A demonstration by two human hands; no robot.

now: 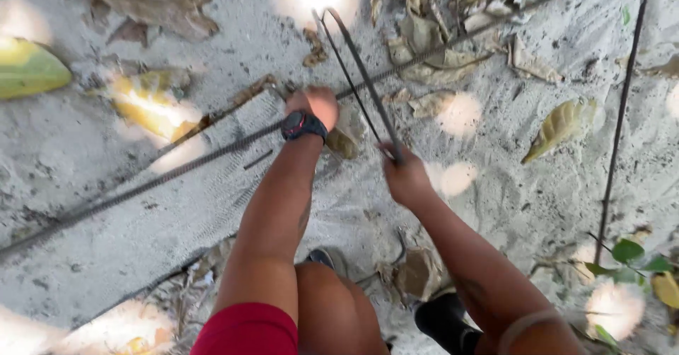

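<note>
- Your left hand (315,106) reached down to the long steel bar (177,167) that lay on the sand (106,242), running from about 8 o'clock up to 2 o'clock across the view. The fist sat right at the bar, fingers curled under and out of sight, so I could not tell whether they were clamped on it.
- You wore a black wristwatch (303,124) with red trim on that wrist.
- Your right hand (404,178) was at 4 o'clock from the left hand, close beside it. Its fingers were closed tight around the lower ends of a bent rod (357,68).
- The bent rod was a thin hairpin loop; its two legs ran from your right fist up toward 11 o'clock, crossed the long steel bar just beside your left hand, and ended in a rounded bend near the top of the view.
- A second bar (619,121) lay well apart at 3 o'clock, running nearly straight up and down.
- Dry leaves (562,125) were scattered over the sand, thickest at 12 o'clock; a green and yellow leaf (28,68) lay at 9 o'clock.
- Your knee (332,305) and a black boot (442,323) showed at 6 o'clock, with red shorts (247,330) at the lower edge.
- A small green plant (629,256) stood at 4 o'clock.
</note>
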